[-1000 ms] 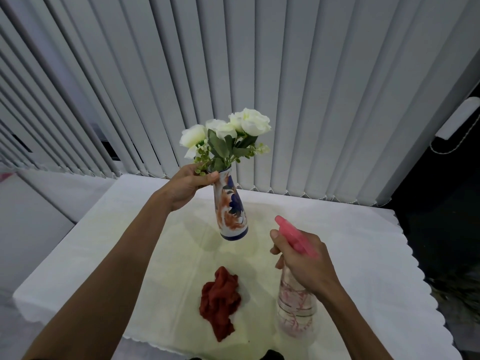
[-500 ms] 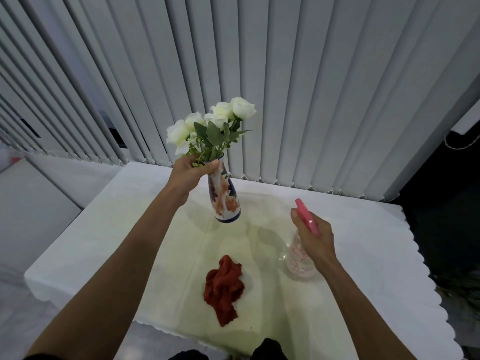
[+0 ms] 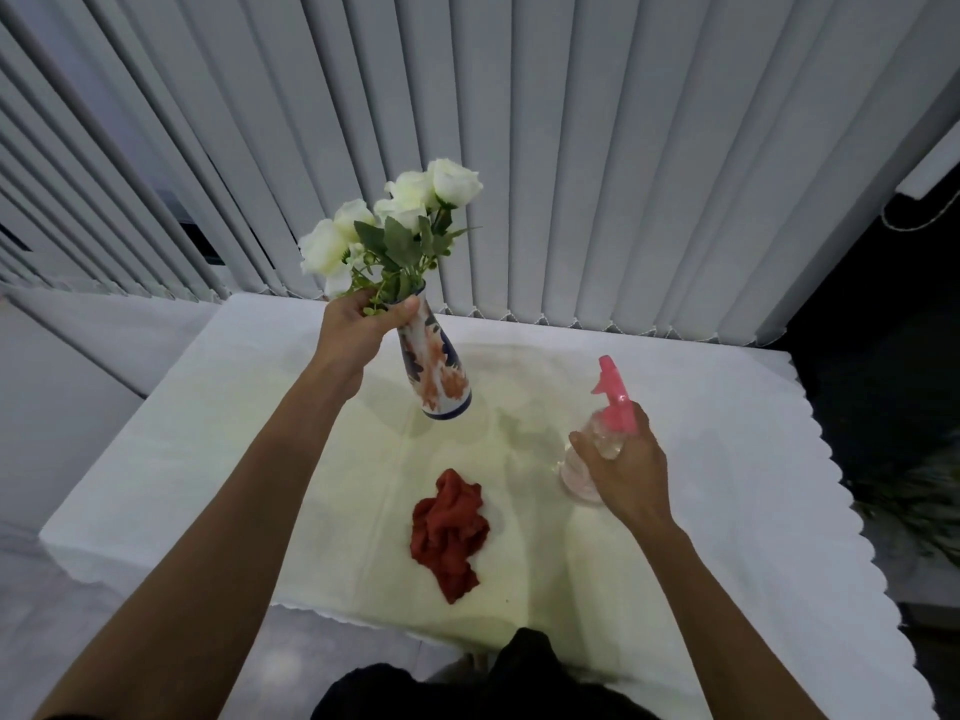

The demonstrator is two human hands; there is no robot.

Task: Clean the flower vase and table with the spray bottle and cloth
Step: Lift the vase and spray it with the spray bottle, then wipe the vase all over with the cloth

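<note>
My left hand (image 3: 358, 330) grips the neck of a white vase (image 3: 439, 371) painted with orange and blue patterns and holds it tilted above the table (image 3: 208, 433). White roses with green leaves (image 3: 400, 226) stick out of its top. My right hand (image 3: 621, 467) is wrapped around a clear spray bottle (image 3: 582, 472) with a pink trigger head (image 3: 615, 394), which stands on the table's right side. A crumpled red cloth (image 3: 449, 530) lies on the white tablecloth between my arms, nearer the front edge.
Grey vertical blinds (image 3: 571, 148) hang right behind the table's far edge. The tablecloth has a scalloped hem along the right (image 3: 852, 511) and front sides. A dark area with some foliage (image 3: 914, 501) lies past the right edge. Dark clothing (image 3: 493, 683) shows at the bottom.
My right hand carried the spray bottle away from me to the right and set it down on the table. The vase stayed raised in my left hand, drifting slightly.
</note>
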